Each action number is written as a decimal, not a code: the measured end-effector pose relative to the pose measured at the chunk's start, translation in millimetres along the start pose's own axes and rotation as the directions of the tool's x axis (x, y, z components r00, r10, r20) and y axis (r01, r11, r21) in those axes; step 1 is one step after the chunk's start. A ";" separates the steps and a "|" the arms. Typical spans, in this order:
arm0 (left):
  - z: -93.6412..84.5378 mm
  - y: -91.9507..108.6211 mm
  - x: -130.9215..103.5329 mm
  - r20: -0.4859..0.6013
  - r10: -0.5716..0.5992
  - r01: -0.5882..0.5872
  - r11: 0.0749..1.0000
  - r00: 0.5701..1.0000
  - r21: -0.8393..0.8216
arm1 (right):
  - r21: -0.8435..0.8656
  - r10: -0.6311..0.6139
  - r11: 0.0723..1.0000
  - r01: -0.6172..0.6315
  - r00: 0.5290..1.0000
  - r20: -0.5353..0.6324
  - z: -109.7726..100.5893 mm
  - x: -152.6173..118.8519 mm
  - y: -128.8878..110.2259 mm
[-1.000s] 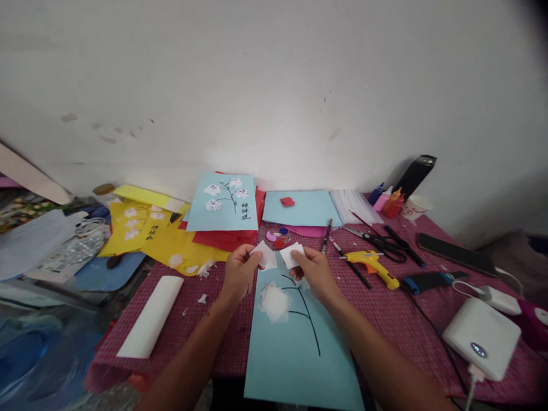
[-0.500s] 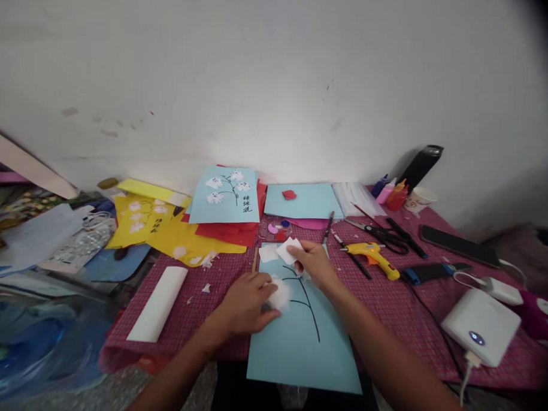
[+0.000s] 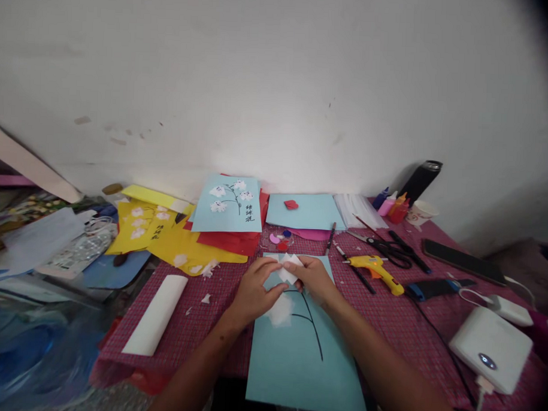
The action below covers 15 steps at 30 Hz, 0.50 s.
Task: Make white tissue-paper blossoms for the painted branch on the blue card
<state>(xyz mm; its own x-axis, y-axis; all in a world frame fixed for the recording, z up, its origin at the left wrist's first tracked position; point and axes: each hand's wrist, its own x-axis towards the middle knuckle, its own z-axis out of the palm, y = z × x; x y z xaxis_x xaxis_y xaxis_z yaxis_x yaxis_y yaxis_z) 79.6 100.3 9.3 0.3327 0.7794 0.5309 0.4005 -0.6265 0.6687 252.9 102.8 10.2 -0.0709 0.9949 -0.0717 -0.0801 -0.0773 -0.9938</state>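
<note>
Glue gun (image 3: 376, 271) lies right of the card sheet (image 3: 295, 362); paper roll (image 3: 156, 314) lies left.

The left hand (image 3: 256, 287) is coming back up off the white fluffy tuft (image 3: 281, 311) on the light blue sheet (image 3: 295, 362) and is meeting the right hand (image 3: 314, 277) again, both now pinching the small white paper pieces (image 3: 288, 267) together over the sheet's far edge.
</note>
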 end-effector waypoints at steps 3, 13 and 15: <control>-2.3 -3.1 -3.8 0.036 -0.023 0.024 0.999 0.999 -0.032 | -0.008 -0.002 1.000 0.002 0.999 0.033 1.6 -1.0 0.9; -5.1 1.9 -0.2 0.078 -0.101 0.112 0.982 0.992 -0.152 | 0.062 0.000 0.998 -0.009 0.989 0.149 1.9 -2.8 2.3; -6.2 1.3 0.2 0.079 -0.132 0.144 0.972 0.988 -0.185 | 0.070 -0.005 0.998 -0.006 0.988 0.156 2.1 -3.1 2.5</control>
<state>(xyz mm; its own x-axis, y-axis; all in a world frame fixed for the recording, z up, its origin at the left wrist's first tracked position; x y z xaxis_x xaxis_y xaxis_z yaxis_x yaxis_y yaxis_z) 74.9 99.7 13.6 0.3435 0.8518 0.3956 0.2789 -0.4947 0.8231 250.8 99.4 8.2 -0.2249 0.9730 -0.0524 -0.1489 -0.0874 -0.9850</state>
